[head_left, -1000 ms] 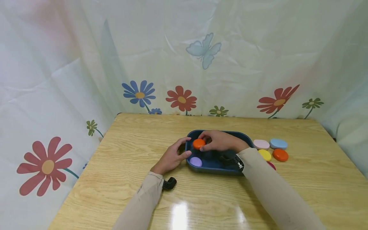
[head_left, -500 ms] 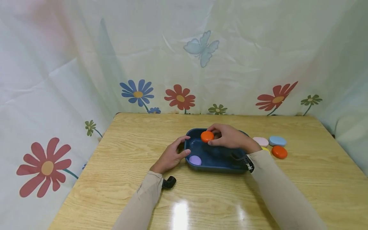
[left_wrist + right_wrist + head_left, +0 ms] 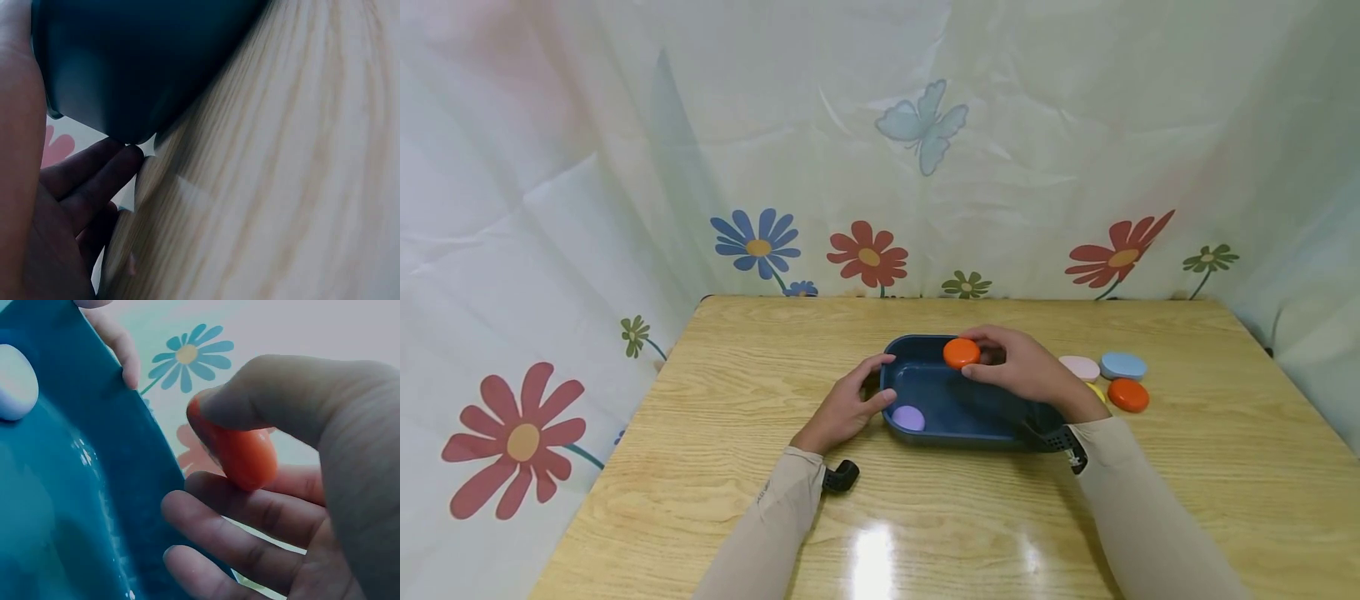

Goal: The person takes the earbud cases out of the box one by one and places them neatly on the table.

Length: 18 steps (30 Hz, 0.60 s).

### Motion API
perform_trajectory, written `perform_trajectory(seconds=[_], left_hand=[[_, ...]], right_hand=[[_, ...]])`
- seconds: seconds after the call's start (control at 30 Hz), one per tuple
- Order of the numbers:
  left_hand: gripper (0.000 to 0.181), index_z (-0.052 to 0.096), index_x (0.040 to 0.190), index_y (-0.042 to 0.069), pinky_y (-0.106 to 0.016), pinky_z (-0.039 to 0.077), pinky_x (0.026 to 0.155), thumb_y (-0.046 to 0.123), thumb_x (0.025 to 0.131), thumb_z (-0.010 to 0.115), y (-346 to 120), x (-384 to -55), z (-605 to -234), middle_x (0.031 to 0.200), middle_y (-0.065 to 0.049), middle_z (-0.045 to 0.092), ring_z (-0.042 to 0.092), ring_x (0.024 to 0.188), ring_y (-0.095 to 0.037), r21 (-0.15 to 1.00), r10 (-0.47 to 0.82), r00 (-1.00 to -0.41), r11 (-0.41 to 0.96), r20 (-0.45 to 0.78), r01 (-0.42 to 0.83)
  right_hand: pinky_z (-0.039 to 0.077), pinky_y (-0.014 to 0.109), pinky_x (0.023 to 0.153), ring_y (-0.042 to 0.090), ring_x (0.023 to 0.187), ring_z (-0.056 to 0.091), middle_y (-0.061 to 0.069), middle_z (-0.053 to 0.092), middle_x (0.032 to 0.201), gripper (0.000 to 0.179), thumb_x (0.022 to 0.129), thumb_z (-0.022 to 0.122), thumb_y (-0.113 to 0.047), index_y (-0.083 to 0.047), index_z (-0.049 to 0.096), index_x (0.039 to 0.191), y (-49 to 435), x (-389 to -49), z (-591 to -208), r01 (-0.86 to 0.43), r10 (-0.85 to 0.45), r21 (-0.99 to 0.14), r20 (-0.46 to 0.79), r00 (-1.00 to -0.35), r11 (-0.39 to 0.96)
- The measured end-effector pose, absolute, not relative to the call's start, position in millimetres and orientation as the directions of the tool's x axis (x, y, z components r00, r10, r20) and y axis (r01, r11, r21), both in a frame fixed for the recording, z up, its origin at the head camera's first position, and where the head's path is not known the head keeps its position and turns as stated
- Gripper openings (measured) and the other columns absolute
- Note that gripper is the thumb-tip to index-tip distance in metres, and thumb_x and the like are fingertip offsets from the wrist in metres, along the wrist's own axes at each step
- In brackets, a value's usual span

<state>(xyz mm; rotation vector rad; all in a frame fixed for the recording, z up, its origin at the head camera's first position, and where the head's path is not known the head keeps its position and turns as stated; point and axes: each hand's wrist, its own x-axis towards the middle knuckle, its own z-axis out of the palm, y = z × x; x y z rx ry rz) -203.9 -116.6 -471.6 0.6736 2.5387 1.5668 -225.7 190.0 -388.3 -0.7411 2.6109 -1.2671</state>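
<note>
My right hand [image 3: 1022, 367] holds an orange bar of soap [image 3: 961, 353], smooth and oval, above the back part of a dark blue tray [image 3: 970, 442]. In the right wrist view, the thumb presses one face of the orange soap [image 3: 250, 459] and fingers support the other. My left hand [image 3: 846, 408] grips the tray's left end, thumb and fingertips at the rim. In the left wrist view its fingers [image 3: 103, 181] lie against the outer wall of the tray [image 3: 137, 69]. A purple soap [image 3: 909, 418] lies inside the tray's near left corner.
Right of the tray lie a pink soap [image 3: 1080, 368], a light blue soap [image 3: 1123, 366], another orange soap [image 3: 1128, 395] and a yellow soap [image 3: 1097, 390] partly hidden by my right hand. A flowered curtain [image 3: 1000, 167] hangs behind the wooden table [image 3: 775, 333].
My right hand has lifted the orange soap from the tray's left part and carried it rightward. The left hand stays at the tray's end, and the purple soap has not moved.
</note>
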Motion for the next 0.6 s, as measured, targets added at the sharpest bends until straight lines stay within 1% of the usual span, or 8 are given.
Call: perform_trajectory(seconds=[0.13,0.23,0.47,0.6], left_hand=[[0.055,0.043,0.149,0.037,-0.037,0.031,0.116,0.051,0.098,0.058,-116,-203,-472,0.146,0.001,0.048,0.043,0.135,-0.013,0.869,0.408,-0.901,0.38,0.151,0.317],[0.054,0.043,0.149,0.038,-0.039,0.031,0.116,0.05,0.099,0.058,-115,-203,-472,0.148,0.001,0.047,0.042,0.136,-0.014,0.867,0.406,-0.901,0.383,0.15,0.318],[0.053,0.042,0.149,0.039,-0.038,0.031,0.116,0.05,0.099,0.058,-116,-204,-472,0.15,0.003,0.044,0.041,0.137,-0.014,0.871,0.406,-0.901,0.378,0.149,0.314],[0.054,0.043,0.149,0.038,-0.038,0.031,0.116,0.05,0.099,0.058,-117,-204,-472,0.15,0.003,0.044,0.041,0.137,-0.014,0.875,0.411,-0.898,0.364,0.157,0.32]], right_hand=[[0.054,0.034,0.085,0.022,0.097,0.063,0.011,0.064,0.121,0.055,0.094,0.073,-0.028,-0.005,0.055,0.141,197,-219,-391,-0.355,-0.453,-0.772,0.098,-0.886,0.528],[0.054,0.031,0.083,0.022,0.095,0.063,0.01,0.065,0.119,0.056,0.095,0.072,-0.029,-0.005,0.054,0.142,202,-213,-392,-0.333,-0.425,-0.774,0.092,-0.9,0.538],[0.054,0.034,0.083,0.023,0.096,0.064,0.012,0.065,0.12,0.057,0.098,0.068,-0.032,-0.005,0.051,0.145,211,-203,-389,-0.312,-0.385,-0.767,0.092,-0.918,0.56],[0.053,0.033,0.083,0.023,0.095,0.063,0.011,0.065,0.118,0.057,0.097,0.068,-0.033,-0.006,0.052,0.144,215,-198,-387,-0.304,-0.359,-0.748,0.095,-0.929,0.589]])
